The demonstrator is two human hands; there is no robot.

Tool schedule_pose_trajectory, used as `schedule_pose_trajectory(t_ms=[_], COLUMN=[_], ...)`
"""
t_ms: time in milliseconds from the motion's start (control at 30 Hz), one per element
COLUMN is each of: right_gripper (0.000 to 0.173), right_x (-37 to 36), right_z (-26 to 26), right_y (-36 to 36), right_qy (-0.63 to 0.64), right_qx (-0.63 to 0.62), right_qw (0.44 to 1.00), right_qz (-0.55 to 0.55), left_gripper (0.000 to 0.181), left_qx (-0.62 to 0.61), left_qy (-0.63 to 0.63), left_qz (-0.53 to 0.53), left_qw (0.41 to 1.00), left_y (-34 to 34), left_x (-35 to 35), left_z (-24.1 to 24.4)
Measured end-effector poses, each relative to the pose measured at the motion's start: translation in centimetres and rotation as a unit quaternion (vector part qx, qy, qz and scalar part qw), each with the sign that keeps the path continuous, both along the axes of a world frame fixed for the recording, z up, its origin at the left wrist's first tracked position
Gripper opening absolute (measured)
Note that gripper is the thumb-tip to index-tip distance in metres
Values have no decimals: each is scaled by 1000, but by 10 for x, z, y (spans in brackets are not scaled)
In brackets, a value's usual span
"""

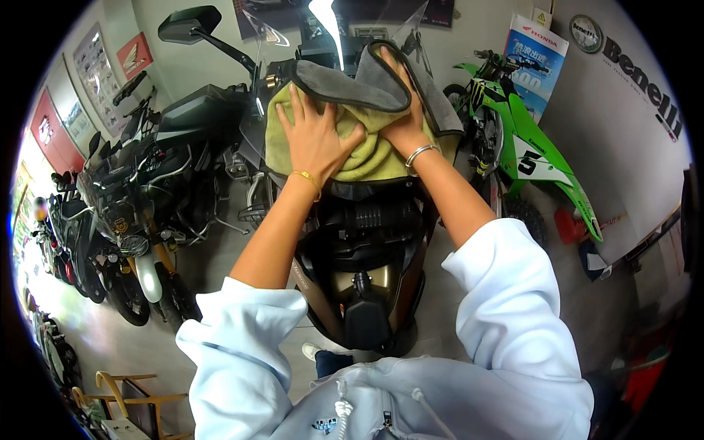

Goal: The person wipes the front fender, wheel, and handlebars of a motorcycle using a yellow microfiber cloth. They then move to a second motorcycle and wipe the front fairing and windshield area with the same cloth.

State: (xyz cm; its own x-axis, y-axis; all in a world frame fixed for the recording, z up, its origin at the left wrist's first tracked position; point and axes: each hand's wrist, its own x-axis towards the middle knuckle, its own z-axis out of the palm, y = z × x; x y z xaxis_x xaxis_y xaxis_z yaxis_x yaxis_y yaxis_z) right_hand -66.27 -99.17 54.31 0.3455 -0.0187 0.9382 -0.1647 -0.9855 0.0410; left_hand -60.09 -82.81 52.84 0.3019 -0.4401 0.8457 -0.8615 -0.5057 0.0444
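A large grey and yellow-green microfibre cloth [385, 165] with dark edging lies bunched over a dark motorcycle part just below the windscreen [330, 33]. My left hand [316, 132] lies on its yellow-green side, fingers spread, at the left of the folds. At the right, my right hand [407, 104] rests among the folds, palm side hidden, with its fingertips reaching up to the grey side [379, 80]. Whether its fingers grip the cloth is not plain. Below the cloth, towards me, are black parts [379, 217] and a bronze-coloured panel [371, 280] of the motorcycle.
A black mirror [190, 25] juts out at upper left. Several motorcycles stand close together on the left, including one with a white front fender [147, 278]. At right stands a green Kawasaki dirt bike [528, 143]. A wooden chair [118, 393] is at lower left.
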Motion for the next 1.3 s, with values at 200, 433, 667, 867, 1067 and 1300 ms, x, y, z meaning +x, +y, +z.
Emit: schedule_pose_trajectory(t_ms=[200,433,667,867,1067,1300], right_gripper=[74,68,45,52,60,53], right_x=[16,40,85,100,109,132], right_z=[25,51,74,101,125,138], right_y=[-12,-33,-71,-82,-78,-121], right_qy=[-16,7,-9,-2,-19,18], right_qx=[90,150,98,150,169,33], right_qw=[993,986,995,989,985,998], right_qz=[70,78,21,13,31,-59], left_gripper=[60,60,67,71,75,61], left_qx=[-49,-69,-51,-18,-20,-6], left_qy=[-30,-23,7,26,48,132], left_qz=[-13,-10,27,54,91,42], left_qw=[998,997,998,998,994,990], left_y=[-23,-52,-72,-93,-101,-95], left_x=[33,79,114,156,192,155], left_z=[24,55,92,121,153,175])
